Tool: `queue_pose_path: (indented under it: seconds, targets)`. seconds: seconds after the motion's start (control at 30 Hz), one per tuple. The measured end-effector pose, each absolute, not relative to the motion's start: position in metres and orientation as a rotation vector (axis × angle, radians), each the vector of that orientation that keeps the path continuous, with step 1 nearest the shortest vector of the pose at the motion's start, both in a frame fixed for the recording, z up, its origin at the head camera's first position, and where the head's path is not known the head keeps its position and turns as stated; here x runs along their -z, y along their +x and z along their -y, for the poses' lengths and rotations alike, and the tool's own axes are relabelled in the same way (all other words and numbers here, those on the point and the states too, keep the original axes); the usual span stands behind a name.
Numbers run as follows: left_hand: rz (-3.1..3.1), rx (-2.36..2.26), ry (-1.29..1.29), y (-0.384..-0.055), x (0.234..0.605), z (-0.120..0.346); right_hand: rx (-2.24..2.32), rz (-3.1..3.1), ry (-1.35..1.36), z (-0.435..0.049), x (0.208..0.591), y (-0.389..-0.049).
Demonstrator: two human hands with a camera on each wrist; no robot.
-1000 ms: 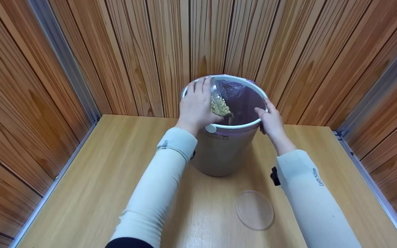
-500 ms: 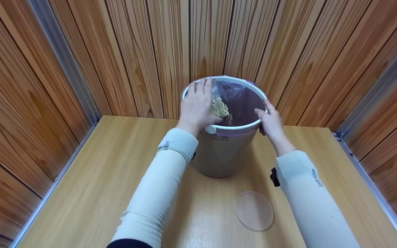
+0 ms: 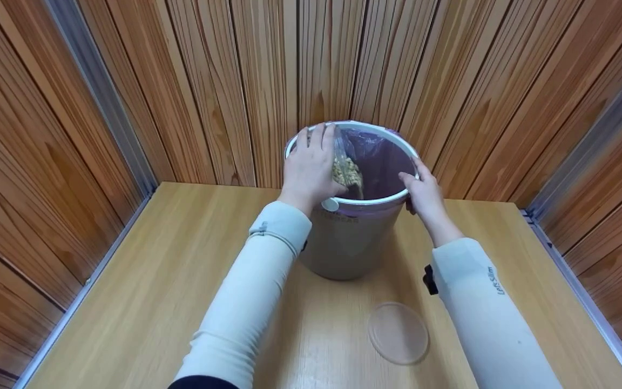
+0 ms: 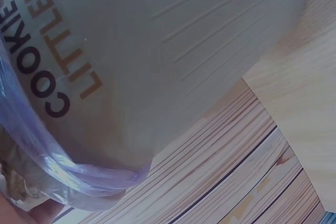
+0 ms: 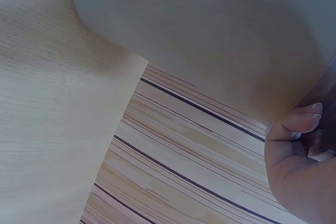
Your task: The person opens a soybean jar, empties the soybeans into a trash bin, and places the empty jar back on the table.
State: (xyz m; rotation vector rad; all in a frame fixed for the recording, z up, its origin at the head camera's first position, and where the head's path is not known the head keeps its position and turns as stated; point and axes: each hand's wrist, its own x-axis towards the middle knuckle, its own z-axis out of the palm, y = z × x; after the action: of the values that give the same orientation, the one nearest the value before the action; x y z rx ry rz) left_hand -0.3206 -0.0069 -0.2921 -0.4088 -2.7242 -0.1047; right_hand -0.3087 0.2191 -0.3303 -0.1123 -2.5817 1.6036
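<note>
In the head view my left hand point(image 3: 311, 167) grips a clear plastic jar point(image 3: 341, 141) tilted over the mouth of a grey trash bin point(image 3: 350, 248). Pale yellow beans point(image 3: 347, 172) lie in the jar and spill in a blurred stream into the bin. Most of the jar is hidden behind the hand. A thin purple bag point(image 3: 389, 162) lines the bin and folds over its white rim point(image 3: 367, 201). My right hand point(image 3: 424, 189) holds the rim's right side, thumb inside and fingers outside; the right wrist view shows curled fingers point(image 5: 302, 121) at the edge.
A round translucent lid point(image 3: 398, 333) lies flat on the wooden table point(image 3: 181, 270) in front of the bin. Wood-plank walls point(image 3: 224, 92) stand close behind and at both sides. Printed lettering point(image 4: 63, 51) marks the bin's side in the left wrist view.
The beans in the jar have shifted toward its mouth, and the falling stream looks thicker. Both hands keep nearly the same places on the jar and the rim.
</note>
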Motion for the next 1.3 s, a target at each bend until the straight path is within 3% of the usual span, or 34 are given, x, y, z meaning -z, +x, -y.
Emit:
queue_pose_path:
  seconds: [1.3]
  targets:
    - [2.713,0.031,-0.430,-0.3200,0.2913,0.0044,-1.641,2.570,-0.121,-0.2185,0.3307,-0.3061]
